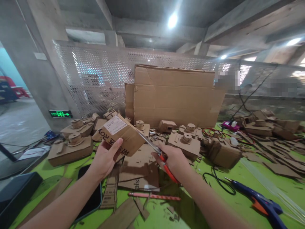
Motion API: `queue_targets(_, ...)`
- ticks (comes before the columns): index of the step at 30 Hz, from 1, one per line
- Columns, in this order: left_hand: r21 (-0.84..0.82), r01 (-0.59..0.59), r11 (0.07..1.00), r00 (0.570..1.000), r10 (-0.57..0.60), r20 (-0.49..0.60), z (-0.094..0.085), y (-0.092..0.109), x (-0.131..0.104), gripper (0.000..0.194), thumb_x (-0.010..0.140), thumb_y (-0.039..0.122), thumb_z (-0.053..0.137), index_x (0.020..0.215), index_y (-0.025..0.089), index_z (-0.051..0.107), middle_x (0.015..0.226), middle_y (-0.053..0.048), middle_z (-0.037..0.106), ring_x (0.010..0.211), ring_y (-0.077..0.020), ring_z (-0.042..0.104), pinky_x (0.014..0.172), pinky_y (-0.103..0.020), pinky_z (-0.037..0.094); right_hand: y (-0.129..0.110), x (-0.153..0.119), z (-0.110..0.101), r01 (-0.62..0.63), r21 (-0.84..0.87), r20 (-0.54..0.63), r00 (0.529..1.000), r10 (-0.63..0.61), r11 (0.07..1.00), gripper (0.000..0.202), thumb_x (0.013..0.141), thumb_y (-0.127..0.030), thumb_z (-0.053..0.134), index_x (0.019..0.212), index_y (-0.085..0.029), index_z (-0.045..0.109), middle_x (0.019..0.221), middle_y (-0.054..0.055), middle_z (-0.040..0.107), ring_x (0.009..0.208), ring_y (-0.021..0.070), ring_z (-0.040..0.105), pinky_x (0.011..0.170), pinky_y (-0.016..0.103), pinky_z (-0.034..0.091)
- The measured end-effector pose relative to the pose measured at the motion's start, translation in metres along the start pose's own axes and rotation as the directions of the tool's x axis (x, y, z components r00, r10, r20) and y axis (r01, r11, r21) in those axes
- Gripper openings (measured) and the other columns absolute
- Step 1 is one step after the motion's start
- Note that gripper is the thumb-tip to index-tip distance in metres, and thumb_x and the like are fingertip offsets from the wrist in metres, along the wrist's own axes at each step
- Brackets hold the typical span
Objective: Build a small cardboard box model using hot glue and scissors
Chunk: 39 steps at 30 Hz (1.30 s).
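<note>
My left hand (106,159) is closed on a folded cardboard piece (133,138) with a white printed label and black lettering, held tilted above the work table. My right hand (175,160) grips scissors (169,170) by their red handles. Their metal blades point up and left and reach the cardboard's right edge; I cannot tell whether they are cutting into it. Beneath both hands lies a flat cardboard sheet (140,170). Camera-shaped cardboard models stand around, among them one on the left (71,149) and one on the right (184,143).
A blue glue gun (254,194) with its cord lies at right, near clear glue sticks (267,181). A phone (91,200) sits under my left forearm; a red striped pencil (154,196) lies in front. Cardboard scraps litter the green table. Behind stands a large cardboard sheet (176,101).
</note>
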<state>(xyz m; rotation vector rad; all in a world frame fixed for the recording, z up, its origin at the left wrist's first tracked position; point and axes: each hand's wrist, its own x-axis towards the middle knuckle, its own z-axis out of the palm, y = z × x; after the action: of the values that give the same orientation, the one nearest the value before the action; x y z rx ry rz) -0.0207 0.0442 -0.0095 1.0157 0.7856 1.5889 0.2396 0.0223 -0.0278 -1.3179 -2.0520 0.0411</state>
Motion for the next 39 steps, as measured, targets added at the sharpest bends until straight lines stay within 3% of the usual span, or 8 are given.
queue_targets(6,0.145,-0.047,0.988,0.998,0.041,0.042,0.000,-0.004,-0.006,0.059,0.071,0.040,0.092,0.123,0.025,0.071,0.123,-0.008,0.079,0.126,-0.0300,0.068,0.109,-0.041,0.053,-0.006,-0.001,-0.006,-0.009,0.032,0.054,0.999,0.007,0.999,0.029,0.096,-0.042,0.062,0.116,-0.021,0.066,0.100,0.009,0.072,0.087,0.0242,0.067,0.078,0.032,0.049)
queue_targets(11,0.056,0.016,0.998,1.000,-0.017,0.005,0.004,-0.004,-0.006,0.062,0.071,0.041,0.091,0.127,0.024,0.068,0.125,-0.009,0.078,0.122,-0.0330,0.070,0.097,-0.042,0.062,-0.005,0.000,-0.009,0.037,0.088,0.082,0.996,-0.044,0.995,0.033,0.097,-0.035,0.060,0.127,-0.021,0.061,0.113,0.010,0.069,0.093,0.0234,0.067,0.085,0.034,0.050)
queue_targets(15,0.091,-0.008,0.996,1.000,0.006,0.013,0.001,-0.006,-0.004,0.056,0.073,0.039,0.090,0.123,0.023,0.069,0.124,-0.009,0.079,0.122,-0.0307,0.070,0.098,-0.037,0.061,0.000,0.001,-0.006,0.027,0.012,0.063,0.998,-0.027,1.000,0.027,0.099,-0.035,0.055,0.121,-0.022,0.065,0.105,0.009,0.071,0.086,0.0226,0.066,0.078,0.032,0.049)
queue_targets(20,0.117,0.026,0.993,1.000,-0.028,0.013,0.000,-0.008,-0.007,0.059,0.071,0.043,0.091,0.123,0.025,0.069,0.126,-0.008,0.079,0.122,-0.0321,0.070,0.096,-0.040,0.062,0.002,0.000,0.000,-0.004,-0.077,0.022,1.000,0.006,0.997,0.023,0.097,-0.039,0.055,0.101,-0.023,0.071,0.082,0.006,0.072,0.071,0.0214,0.064,0.066,0.030,0.042)
queue_targets(24,0.083,0.021,0.996,1.000,-0.022,0.015,0.003,-0.006,-0.007,0.062,0.070,0.042,0.092,0.124,0.023,0.069,0.128,-0.010,0.077,0.128,-0.0316,0.066,0.107,-0.042,0.055,0.000,0.000,0.001,-0.002,-0.109,0.014,1.000,0.003,0.994,0.021,0.095,-0.037,0.056,0.095,-0.022,0.071,0.076,0.005,0.072,0.064,0.0199,0.063,0.061,0.029,0.038)
queue_targets(28,0.058,0.020,0.998,0.999,-0.022,0.024,0.002,-0.008,-0.004,0.061,0.071,0.041,0.092,0.125,0.023,0.069,0.130,-0.010,0.076,0.132,-0.0319,0.063,0.110,-0.043,0.052,-0.001,-0.001,0.000,-0.003,-0.135,0.030,1.000,0.007,0.991,0.017,0.092,-0.031,0.057,0.090,-0.023,0.071,0.073,0.005,0.072,0.064,0.0201,0.065,0.061,0.028,0.038)
queue_targets(35,0.093,0.032,0.995,0.999,-0.036,0.039,-0.001,-0.005,-0.004,0.065,0.069,0.043,0.093,0.126,0.024,0.069,0.127,-0.011,0.078,0.128,-0.0339,0.066,0.102,-0.041,0.059,-0.005,-0.001,0.003,0.040,-0.165,0.024,0.999,-0.036,0.986,0.022,0.099,-0.040,0.053,0.098,-0.023,0.067,0.087,0.006,0.075,0.073,0.0215,0.067,0.063,0.029,0.039)
queue_targets(39,0.113,0.027,0.993,0.999,-0.031,0.034,0.000,-0.005,-0.005,0.064,0.069,0.043,0.093,0.126,0.023,0.069,0.129,-0.012,0.077,0.128,-0.0341,0.066,0.099,-0.040,0.060,-0.006,-0.002,0.003,0.043,-0.261,-0.011,0.999,-0.048,0.964,0.023,0.099,-0.042,0.054,0.094,-0.023,0.067,0.080,0.006,0.073,0.071,0.0222,0.066,0.061,0.030,0.034)
